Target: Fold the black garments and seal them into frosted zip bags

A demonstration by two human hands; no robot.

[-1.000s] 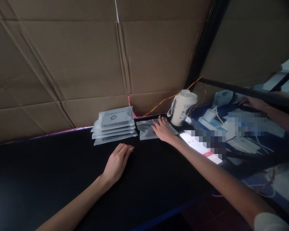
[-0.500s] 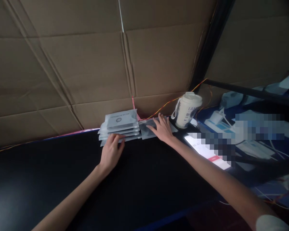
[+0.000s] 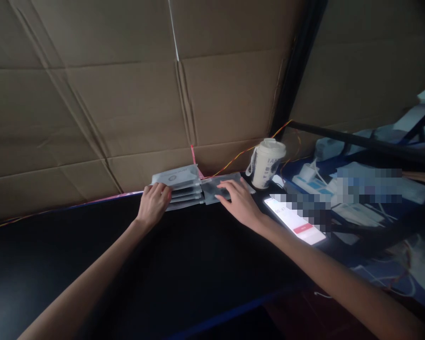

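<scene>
A stack of several frosted plastic packets (image 3: 179,178) lies on the black table (image 3: 184,264) against the cardboard wall. My left hand (image 3: 154,203) is at the stack's left front corner, fingers bent together over the upper packets; its grip is partly hidden. Right of the stack lies a flat translucent packet (image 3: 212,190). Over that packet is my right hand (image 3: 239,200), fingers apart and slightly curled, holding nothing.
A lidded white cup (image 3: 267,165) stands behind my right hand. A lit phone (image 3: 297,222) lies near my right forearm. Farther right are a dark metal bar (image 3: 357,141), a white power strip (image 3: 313,184), cables and plastic bags.
My left hand has moved up and left, from the stack's front onto its left corner. My right hand has drawn back slightly, its fingers more curled. The view has shifted a little.
</scene>
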